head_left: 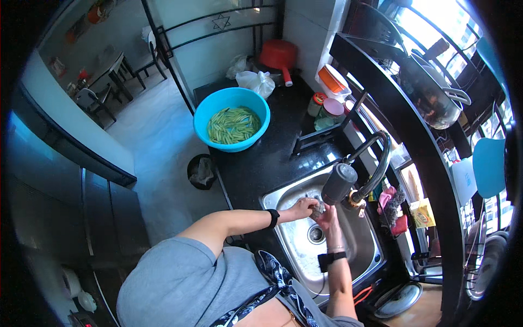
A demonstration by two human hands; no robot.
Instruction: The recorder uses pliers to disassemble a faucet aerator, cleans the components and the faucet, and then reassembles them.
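Observation:
Both my hands meet over the steel sink (291,242), just below a dark grey cylinder (339,184) at the tap. My left hand (305,209) comes in from the left, its fingers closed on a small greyish, rough-looking lump (317,210). Its exact kind is too small to make out. My right hand (329,219) reaches up from below and touches the same lump. The cylinder partly hides the right fingers, so their grip is unclear. Under the hands lies the round drain (316,234). The curved tap (385,158) rises at the sink's right side.
A blue basin (201,122) with green pods (234,125) stands on the black counter (283,136). Behind it are white plastic bags (256,83) and a red pan (278,54). Jars (329,113) and a dark rack (419,120) line the right. A bin (201,171) stands on the floor.

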